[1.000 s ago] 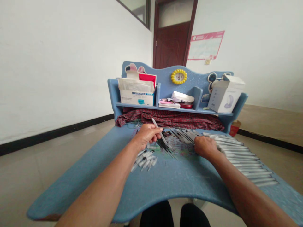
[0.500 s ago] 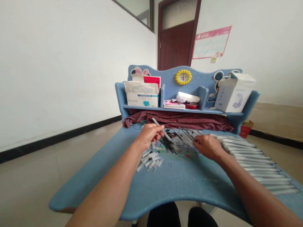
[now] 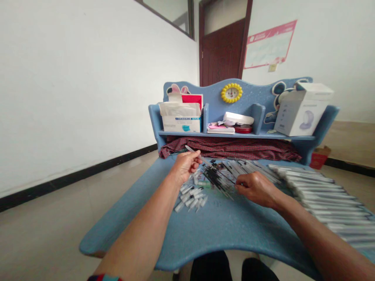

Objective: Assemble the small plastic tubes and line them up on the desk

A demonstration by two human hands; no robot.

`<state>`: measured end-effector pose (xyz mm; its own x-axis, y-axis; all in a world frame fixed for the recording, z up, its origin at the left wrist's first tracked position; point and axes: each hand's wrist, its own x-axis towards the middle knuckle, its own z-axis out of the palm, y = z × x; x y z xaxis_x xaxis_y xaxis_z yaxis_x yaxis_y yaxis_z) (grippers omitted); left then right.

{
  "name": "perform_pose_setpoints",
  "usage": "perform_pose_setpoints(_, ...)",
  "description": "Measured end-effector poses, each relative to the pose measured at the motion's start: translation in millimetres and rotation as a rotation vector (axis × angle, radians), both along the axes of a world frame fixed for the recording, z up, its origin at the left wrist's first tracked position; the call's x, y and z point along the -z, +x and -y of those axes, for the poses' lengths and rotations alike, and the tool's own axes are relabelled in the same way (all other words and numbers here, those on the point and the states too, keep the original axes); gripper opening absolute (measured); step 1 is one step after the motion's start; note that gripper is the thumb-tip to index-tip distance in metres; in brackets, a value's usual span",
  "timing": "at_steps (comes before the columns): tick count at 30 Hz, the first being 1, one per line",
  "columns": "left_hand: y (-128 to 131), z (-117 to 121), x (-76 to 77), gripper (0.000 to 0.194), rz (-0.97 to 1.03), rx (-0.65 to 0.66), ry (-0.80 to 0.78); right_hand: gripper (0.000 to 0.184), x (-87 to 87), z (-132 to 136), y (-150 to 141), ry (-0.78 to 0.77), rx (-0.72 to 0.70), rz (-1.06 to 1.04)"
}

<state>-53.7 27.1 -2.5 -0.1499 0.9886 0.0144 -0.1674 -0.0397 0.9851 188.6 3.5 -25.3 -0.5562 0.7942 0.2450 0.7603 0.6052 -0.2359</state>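
Gripping white pen barrel (image 3: 191,150) in L hand (image 3: 184,167), fingers clenched; R hand (image 3: 254,189) is curling, fingertips (image 3: 238,188) at black-tipped refills (image 3: 218,179), grasp unconfirmed.

Pretty cute setup here: a blue desk hutch (image 3: 252,93) with a yellow sunflower clock (image 3: 231,93) up top, a box of face masks (image 3: 181,123) on the left shelf and a white product box (image 3: 301,115) at the right end. A red tin (image 3: 243,129) sits beside some notebooks (image 3: 221,128), plaid cloth (image 3: 231,150) is bunched underneath, and a dark red door (image 3: 222,52) stands upper middle, next to a pink-edged poster (image 3: 269,45).
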Motion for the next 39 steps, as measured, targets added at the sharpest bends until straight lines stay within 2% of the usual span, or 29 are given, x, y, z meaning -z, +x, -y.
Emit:
perform_pose_setpoints(10, 9.7, 0.9, 7.7, 0.021, -0.058, 0.031, -0.022, 0.020, -0.4, 4.0, -1.7, 0.004, -0.024, -0.004)
perform_pose_setpoints(15, 9.8, 2.0, 4.7, 0.019, -0.050, 0.016, -0.040, 0.020, -1.7, 6.7, -2.4, -0.043, -0.084, -0.066)
perform_pose_setpoints(24, 9.7, 2.9, 1.1, 0.018, 0.015, 0.040, -0.092, 0.019, 0.4, 1.3, 1.0, -0.028, -0.036, -0.123)
perform_pose_setpoints(34, 11.5, 3.1, 2.7, 0.020, -0.085, -0.048, -0.104, 0.022, -0.1, 3.1, 0.9, -0.025, -0.087, -0.142)
perform_pose_setpoints(39, 9.1, 1.9, -0.7, 0.020, -0.005, -0.031, -0.127, 0.025, -0.9, 2.3, 2.8, -0.013, -0.093, -0.187)
